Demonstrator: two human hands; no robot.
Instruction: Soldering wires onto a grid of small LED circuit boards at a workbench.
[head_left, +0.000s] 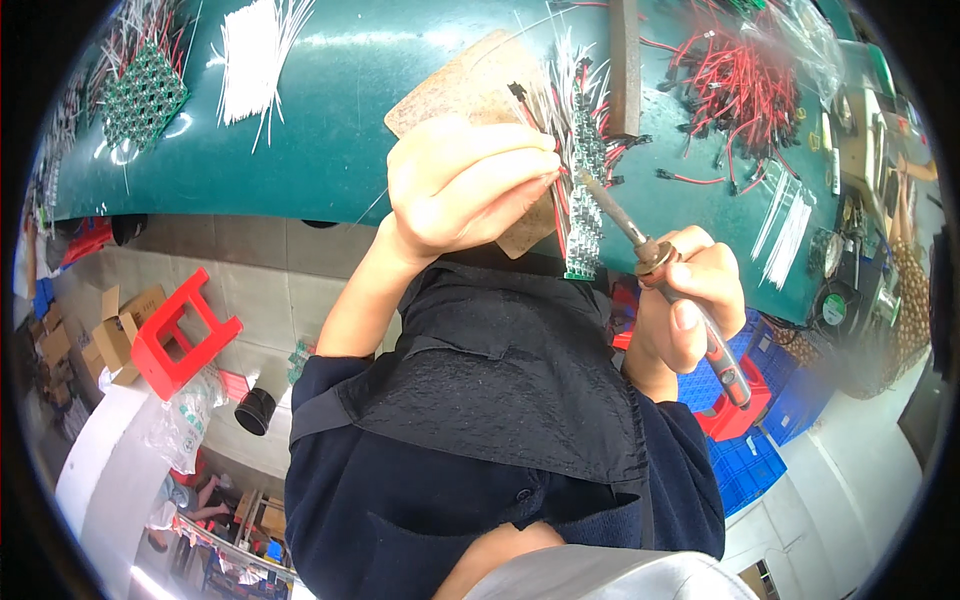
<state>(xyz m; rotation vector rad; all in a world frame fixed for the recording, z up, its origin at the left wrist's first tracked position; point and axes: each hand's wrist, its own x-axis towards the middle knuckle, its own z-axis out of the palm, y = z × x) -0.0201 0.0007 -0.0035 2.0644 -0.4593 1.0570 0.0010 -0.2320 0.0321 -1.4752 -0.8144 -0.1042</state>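
Hands with a soldering iron at a green table, with boxes, crates and bags around

An open cardboard box (115,330) stands on the floor at the left, flaps raised; its contents cannot be made out. Beside it is a red stool (160,370), then a clear plastic bag (182,430) and a black bucket (255,412), whose inside is too dark to read. At the right, below the table, are blue crates (745,470); what they hold cannot be seen. Another clear bag (800,40) lies at the table's far right, near a heap of red and black wires (735,90).

The left forearm rises from the lower edge and bends at the wrist. The left hand (465,185) is curled, its thumb and fingertips pinched together at the wires beside a green circuit board (585,225); whether one is caught between them is too small to tell. The right hand (690,295) grasps a soldering iron (625,220) like a thick pen, its tip slanting up and left to the board; contact cannot be judged.

The circuit board is at the near edge of the green table (340,180), right of the left hand, close to a brown sheet (450,85) and a metal bar (624,70).
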